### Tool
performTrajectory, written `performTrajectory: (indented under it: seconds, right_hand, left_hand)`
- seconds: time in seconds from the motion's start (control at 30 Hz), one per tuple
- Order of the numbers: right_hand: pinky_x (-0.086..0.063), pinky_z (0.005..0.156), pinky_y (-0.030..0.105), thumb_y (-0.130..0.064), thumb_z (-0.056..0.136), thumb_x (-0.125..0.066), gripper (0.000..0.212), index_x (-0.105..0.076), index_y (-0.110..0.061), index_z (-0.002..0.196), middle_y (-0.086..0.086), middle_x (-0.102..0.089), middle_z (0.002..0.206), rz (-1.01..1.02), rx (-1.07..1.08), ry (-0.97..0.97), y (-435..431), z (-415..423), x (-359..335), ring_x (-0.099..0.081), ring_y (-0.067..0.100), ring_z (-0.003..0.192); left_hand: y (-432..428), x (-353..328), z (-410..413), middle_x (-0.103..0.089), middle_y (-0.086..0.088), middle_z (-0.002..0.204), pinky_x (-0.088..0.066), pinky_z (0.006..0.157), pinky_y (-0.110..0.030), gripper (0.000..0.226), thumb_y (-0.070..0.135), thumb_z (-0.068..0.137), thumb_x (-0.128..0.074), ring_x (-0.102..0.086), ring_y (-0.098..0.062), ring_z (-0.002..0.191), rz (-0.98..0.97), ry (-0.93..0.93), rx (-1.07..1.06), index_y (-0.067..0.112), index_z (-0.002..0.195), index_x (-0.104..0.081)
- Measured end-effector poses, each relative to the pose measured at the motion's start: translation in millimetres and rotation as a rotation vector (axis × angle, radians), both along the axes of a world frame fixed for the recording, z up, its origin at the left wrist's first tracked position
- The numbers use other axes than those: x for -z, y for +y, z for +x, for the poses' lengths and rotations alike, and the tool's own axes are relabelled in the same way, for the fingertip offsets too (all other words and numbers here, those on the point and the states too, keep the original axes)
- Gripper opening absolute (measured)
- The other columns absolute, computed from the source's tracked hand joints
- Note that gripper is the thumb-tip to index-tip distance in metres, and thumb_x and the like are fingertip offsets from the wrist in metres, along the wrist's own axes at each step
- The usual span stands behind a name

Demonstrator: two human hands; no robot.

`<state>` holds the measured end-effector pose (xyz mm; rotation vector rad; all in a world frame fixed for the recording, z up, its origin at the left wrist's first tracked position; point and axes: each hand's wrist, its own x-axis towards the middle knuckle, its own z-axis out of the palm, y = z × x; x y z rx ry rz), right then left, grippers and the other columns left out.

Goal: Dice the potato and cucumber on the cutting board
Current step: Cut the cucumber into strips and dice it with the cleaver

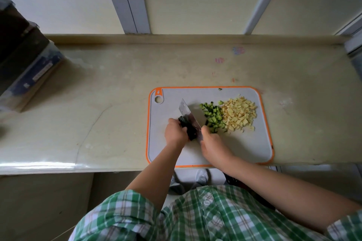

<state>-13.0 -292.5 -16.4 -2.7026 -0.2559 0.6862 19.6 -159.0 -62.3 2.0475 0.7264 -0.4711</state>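
Nearest, a green plaid shirt (195, 215) fills the bottom edge, with both bare forearms reaching onto the grey, orange-rimmed cutting board (244, 146). The left hand (175, 133) curls its fingers over the uncut length of cucumber (191, 133), pinning it to the board. Just beside it, the right hand (211, 143) is wrapped round the handle of a cleaver (187, 112), whose blade stands against the cucumber between the two hands. Just past the right hand lies the diced cucumber (212, 118), touching the pile of diced potato (240, 115) to its right. Beyond the board stretches the beige counter (117, 94), with a dark box (29, 64) far left.
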Motion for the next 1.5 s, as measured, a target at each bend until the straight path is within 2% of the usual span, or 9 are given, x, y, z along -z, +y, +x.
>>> performTrajectory:
  seconds: [0.17,0.27,0.43,0.73,0.83,0.97,1.13,1.3,1.5]
  right_hand:
    - [-0.047,0.055,0.04,-0.005,0.094,-0.044,0.027,-0.031,-0.01,0.117,0.01,-0.057,0.083,-0.008,0.034,0.013,1,-8,8,-0.06,0.03,0.071]
    - [-0.038,0.052,0.034,-0.016,0.098,-0.044,0.026,-0.035,-0.007,0.121,0.013,-0.059,0.085,0.054,0.074,-0.02,1,-1,7,-0.06,0.032,0.073]
    - [-0.024,0.044,0.032,-0.018,0.098,-0.045,0.018,-0.038,-0.007,0.11,0.007,-0.051,0.071,0.081,0.015,-0.095,8,23,-2,-0.05,0.029,0.061]
    - [-0.026,0.044,0.032,-0.017,0.098,-0.044,0.014,-0.039,-0.009,0.107,0.0,-0.045,0.063,0.027,-0.082,-0.11,-16,17,-16,-0.046,0.021,0.055]
    - [-0.031,0.045,0.033,-0.018,0.098,-0.044,0.011,-0.034,-0.014,0.1,0.0,-0.046,0.064,-0.001,-0.075,-0.096,-18,9,-11,-0.05,0.024,0.056]
    - [-0.03,0.046,0.033,-0.017,0.098,-0.044,0.013,-0.031,-0.016,0.096,0.002,-0.048,0.064,0.031,-0.06,-0.067,-16,5,-8,-0.05,0.023,0.054]
    - [-0.03,0.045,0.034,-0.018,0.098,-0.043,0.011,-0.032,-0.015,0.098,0.0,-0.045,0.062,0.038,-0.067,-0.104,-15,7,-10,-0.049,0.024,0.055]
    - [-0.022,0.043,0.031,-0.017,0.097,-0.043,0.011,-0.033,-0.015,0.1,-0.003,-0.038,0.06,0.027,-0.101,-0.123,-15,12,-16,-0.043,0.024,0.054]
    - [-0.028,0.046,0.032,-0.015,0.097,-0.043,0.009,-0.035,-0.012,0.1,0.0,-0.042,0.061,0.041,-0.088,-0.058,-12,14,-19,-0.047,0.024,0.055]
  left_hand:
    - [1,1,0,-0.063,-0.017,0.104,-0.054,0.082,-0.047,0.024,0.008,0.089,-0.058,-0.064,-0.035,0.093,-0.019,0.007,-0.002,0.006,0.109,-0.046]
    - [1,-5,-1,-0.062,-0.015,0.107,-0.053,0.085,-0.045,0.026,0.009,0.09,-0.058,-0.062,-0.032,0.098,-0.003,0.002,0.008,0.005,0.113,-0.047]
    - [2,-10,-2,-0.063,-0.014,0.107,-0.053,0.085,-0.045,0.027,0.009,0.09,-0.059,-0.063,-0.032,0.096,-0.014,-0.001,0.006,0.004,0.114,-0.047]
    - [0,-12,-8,-0.064,-0.006,0.102,-0.056,0.08,-0.043,0.028,0.018,0.088,-0.065,-0.066,-0.028,0.088,-0.053,-0.05,-0.081,0.014,0.107,-0.046]
    - [-6,-17,-11,-0.065,-0.002,0.101,-0.051,0.081,-0.035,0.026,0.025,0.089,-0.065,-0.063,-0.024,0.093,0.055,-0.069,-0.077,0.011,0.108,-0.055]
    - [-8,-21,-12,-0.07,-0.002,0.089,-0.05,0.078,-0.032,0.02,0.031,0.088,-0.063,-0.065,-0.023,0.087,0.101,-0.067,-0.113,0.012,0.095,-0.067]
    - [-4,-19,-10,-0.072,0.0,0.07,-0.056,0.077,-0.034,0.017,0.031,0.086,-0.067,-0.07,-0.018,0.07,-0.018,-0.023,-0.224,0.021,0.072,-0.068]
    - [-4,-23,-7,-0.07,0.002,0.062,-0.058,0.076,-0.033,0.011,0.026,0.085,-0.072,-0.07,-0.015,0.059,-0.155,0.013,-0.356,0.017,0.077,-0.071]
    - [-5,-24,-8,-0.07,-0.001,0.063,-0.059,0.075,-0.035,0.018,0.021,0.083,-0.074,-0.071,-0.018,0.06,-0.211,0.018,-0.442,0.02,0.066,-0.068]
